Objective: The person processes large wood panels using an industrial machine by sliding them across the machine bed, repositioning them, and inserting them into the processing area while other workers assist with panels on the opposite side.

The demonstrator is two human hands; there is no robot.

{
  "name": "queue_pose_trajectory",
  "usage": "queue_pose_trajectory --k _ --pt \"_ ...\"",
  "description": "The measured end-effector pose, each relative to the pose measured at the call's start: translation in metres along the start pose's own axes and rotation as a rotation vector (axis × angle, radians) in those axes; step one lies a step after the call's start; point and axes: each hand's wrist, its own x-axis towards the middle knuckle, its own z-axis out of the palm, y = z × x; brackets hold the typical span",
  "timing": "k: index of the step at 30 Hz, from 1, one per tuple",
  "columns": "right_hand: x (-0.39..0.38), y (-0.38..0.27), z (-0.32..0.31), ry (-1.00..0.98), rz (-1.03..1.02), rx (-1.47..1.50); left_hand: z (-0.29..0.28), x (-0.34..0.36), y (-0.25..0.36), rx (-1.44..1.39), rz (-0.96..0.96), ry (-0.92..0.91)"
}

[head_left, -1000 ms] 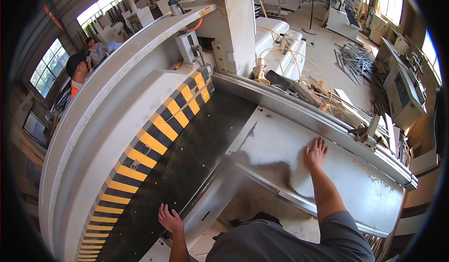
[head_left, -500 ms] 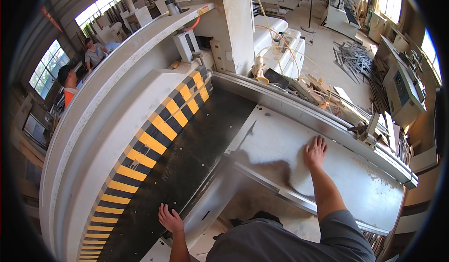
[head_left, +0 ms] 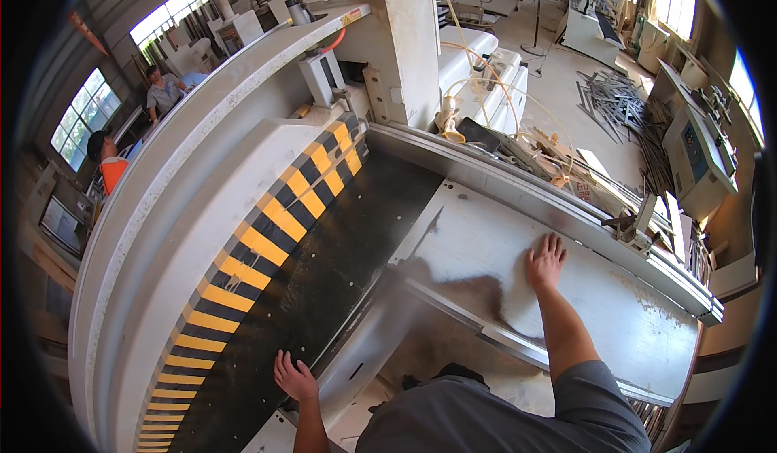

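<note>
My right hand (head_left: 546, 260) lies flat on a bare grey metal side table (head_left: 615, 291), fingers spread a little, near the long metal fence. My left hand (head_left: 295, 376) rests at the near edge of the machine's black bed (head_left: 324, 259), its fingers stretched out and apart. Neither hand holds anything. Beyond the bed runs a pressure beam with black and yellow stripes (head_left: 263, 247), and a gap below it is not visible to me. A long pale grey beam housing (head_left: 194, 178) curves over it.
A metal fence (head_left: 518, 182) runs along the table's far side. Behind it stand a white machine (head_left: 486, 73), hoses and scrap wood strips. Thin strips lie piled on the floor (head_left: 615, 101). Two people are at the far left, one in an orange vest (head_left: 112, 170), one in grey (head_left: 164, 91).
The person in orange at the far left has shifted left and lower. My hands stay where they were.
</note>
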Motion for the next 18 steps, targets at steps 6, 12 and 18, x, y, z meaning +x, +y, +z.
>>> queue_pose_trajectory --k 6,12,18 --pt "-0.0012 0.0011 -0.0011 0.005 -0.002 -0.005 0.0001 -0.0003 -0.0003 0.001 0.004 -0.001" --pt "-0.0026 -0.0032 -0.0065 -0.013 -0.001 -0.006 0.0009 -0.0012 -0.0007 0.001 -0.007 -0.005" --pt "-0.0015 -0.0007 -0.0024 0.007 -0.008 -0.009 0.0033 -0.0005 -0.0016 0.005 0.006 0.000"
